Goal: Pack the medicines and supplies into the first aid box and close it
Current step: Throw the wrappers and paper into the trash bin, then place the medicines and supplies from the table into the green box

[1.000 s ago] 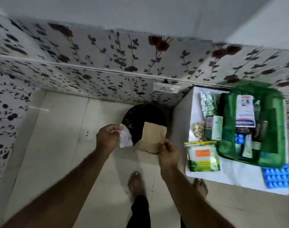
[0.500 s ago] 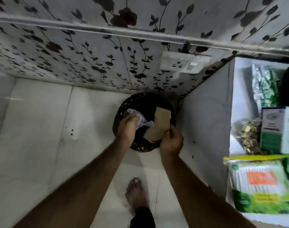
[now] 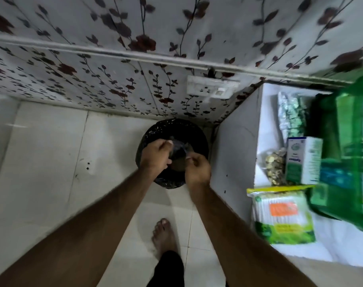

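My left hand (image 3: 155,156) and my right hand (image 3: 198,170) are both over a black-lined bin (image 3: 153,131) on the floor. The left hand pinches a crumpled clear wrapper (image 3: 177,147). The right hand's fingers close on a brown paper piece (image 3: 177,165) that hangs low inside the bin. The green first aid box (image 3: 346,125) stands open on the white table (image 3: 234,154) at the right, blurred, with items inside. Beside it lie a white-green medicine carton (image 3: 302,162), a cotton bud pack (image 3: 282,218), blister strips (image 3: 290,114) and a bag of golden pills (image 3: 274,166).
The bin sits in the corner between the floral-papered wall (image 3: 114,79) and the table's side. A wall socket (image 3: 212,90) is just above it. My bare foot (image 3: 163,235) stands on the tiled floor (image 3: 42,162) behind the bin.
I have bent closer to the bin. Both hands have dropped lower into its mouth with the wrapper and brown paper, and the paper now sits deeper in the bin.
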